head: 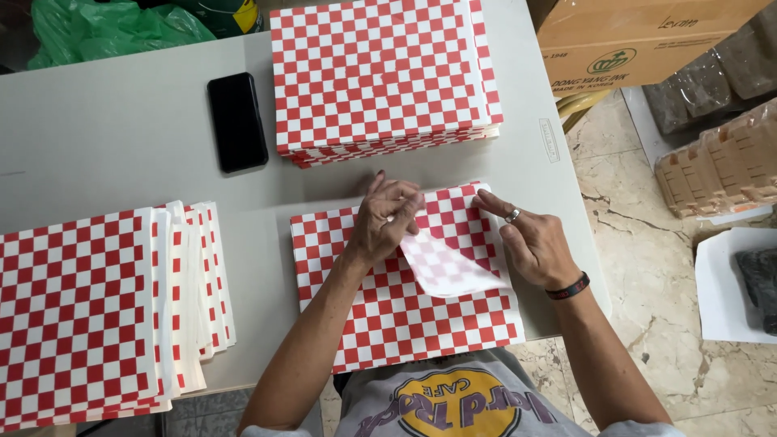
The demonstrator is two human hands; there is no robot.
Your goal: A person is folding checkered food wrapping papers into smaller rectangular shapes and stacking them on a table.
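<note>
- While both hands work over the table [121, 137], a red-and-white checked sheet [380, 311] lies flat at the near edge, directly before the person.
- The upper right corner of that sheet is turned over toward the middle, showing a folded flap [449, 271] with a paler underside.
- The left hand [387, 220] sits on the sheet above the flap; its fingers are curled close together, tips bunched at the fold's upper edge and seemingly pinching the paper, though the grip itself is partly hidden.
- The right hand [530, 241] rests at the sheet's right side, just beside the flap; its fingers are held together and extended, forefinger tip on the paper near the top edge. It clamps nothing that can be seen.
- A ring [512, 214] is on one finger of the right hand, and a dark wristband [568, 286] circles that wrist.
- A tall stack of checked paper [380, 73] stands at the far side of the table, well apart from the hands.
- A black phone [237, 121] lies face up just left of that stack.
- A second pile of folded sheets [97, 307], fanned unevenly, occupies the near left of the table.
- A cardboard box [639, 40] stands beyond the table's right edge, above the marble floor [647, 267].
- Green plastic bags [105, 28] are at the far left corner.
</note>
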